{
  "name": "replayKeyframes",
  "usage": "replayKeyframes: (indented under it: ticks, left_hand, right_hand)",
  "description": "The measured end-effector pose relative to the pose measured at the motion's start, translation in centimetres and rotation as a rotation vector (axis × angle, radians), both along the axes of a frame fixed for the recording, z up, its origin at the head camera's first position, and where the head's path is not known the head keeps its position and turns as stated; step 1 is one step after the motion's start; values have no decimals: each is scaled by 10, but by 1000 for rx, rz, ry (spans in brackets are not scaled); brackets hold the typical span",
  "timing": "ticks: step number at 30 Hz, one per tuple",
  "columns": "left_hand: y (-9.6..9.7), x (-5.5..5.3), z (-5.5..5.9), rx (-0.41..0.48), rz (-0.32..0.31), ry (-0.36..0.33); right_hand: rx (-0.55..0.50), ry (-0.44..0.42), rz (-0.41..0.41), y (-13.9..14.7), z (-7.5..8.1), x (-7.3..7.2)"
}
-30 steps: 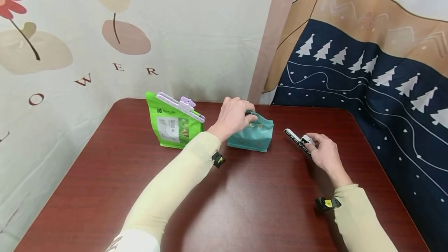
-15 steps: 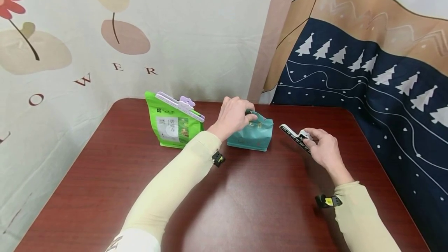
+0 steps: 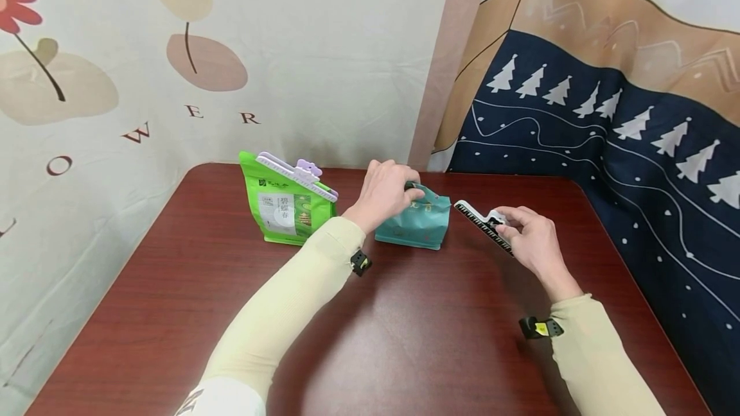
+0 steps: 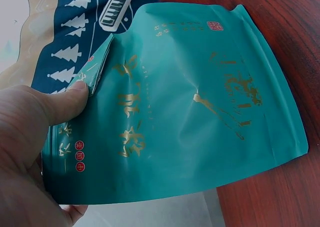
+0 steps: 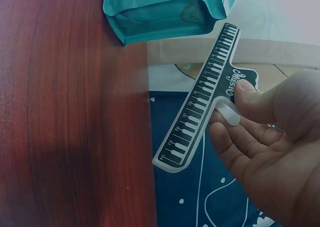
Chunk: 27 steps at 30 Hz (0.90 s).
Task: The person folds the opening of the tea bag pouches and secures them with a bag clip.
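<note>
A teal foil tea bag (image 3: 413, 223) with gold lettering stands on the table. My left hand (image 3: 384, 191) pinches its folded top corner; in the left wrist view the thumb presses the fold of the teal bag (image 4: 180, 117). To the right of it, my right hand (image 3: 534, 242) holds a bag clip (image 3: 482, 223) above the table. That clip (image 5: 200, 97) is long and white with a black-and-white piano-key print, and my thumb and fingers pinch its handle. Its far end points toward the teal bag, a small gap apart in the head view.
Left of my left forearm stands a green tea bag (image 3: 277, 204), its slanted top closed by a lilac clip (image 3: 297, 175). The dark red wooden table (image 3: 405, 339) ends at a pale printed cloth (image 3: 335, 69) behind and a navy one with trees (image 3: 607, 121) on the right.
My right hand has raised the bag clip and moved it slightly left, nearer the teal tea bag. The left hand keeps its hold on the bag's top.
</note>
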State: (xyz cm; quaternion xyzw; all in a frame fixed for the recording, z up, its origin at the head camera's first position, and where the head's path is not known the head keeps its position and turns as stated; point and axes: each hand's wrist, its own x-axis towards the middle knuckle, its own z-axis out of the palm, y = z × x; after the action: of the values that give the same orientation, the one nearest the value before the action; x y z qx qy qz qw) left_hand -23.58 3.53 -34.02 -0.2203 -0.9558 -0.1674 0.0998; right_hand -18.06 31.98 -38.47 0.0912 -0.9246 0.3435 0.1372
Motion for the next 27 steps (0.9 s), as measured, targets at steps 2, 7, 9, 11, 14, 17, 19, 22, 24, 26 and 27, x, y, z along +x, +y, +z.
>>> replayKeyframes:
  ticks: [2, 7, 9, 11, 14, 17, 19, 22, 24, 26, 27]
  left_hand:
    - [0, 0, 0, -2, -2, -1]
    - [0, 0, 0, 1, -11, -4]
    - [1, 0, 1, 2, -12, -5]
    - [1, 1, 1, 0, -12, -6]
    - [0, 1, 1, -1, -11, -7]
    - [0, 0, 1, 1, -12, -8]
    - [0, 0, 1, 3, -14, -8]
    - [0, 0, 1, 5, -18, -5]
    - [-1, 1, 1, 5, -20, -3]
    - [-1, 1, 1, 6, -22, -1]
    - [-1, 1, 1, 7, -23, 0]
  right_hand:
    - [-3, 12, -6, -1, 1, 0]
    - [-16, 38, -29, -4, 1, -3]
    - [-20, 56, -30, -6, 0, -4]
    - [-23, 77, -26, -7, 1, -6]
    - [-19, 104, -19, -9, 1, -8]
    - [-11, 121, -15, -12, 1, -10]
    - [-7, 129, -16, -13, 2, -10]
    - [-8, 139, -17, -15, 3, -11]
    - [-10, 141, -18, -17, 3, -11]
    - [-9, 142, -19, -18, 3, -12]
    - [-8, 142, -19, -18, 3, -12]
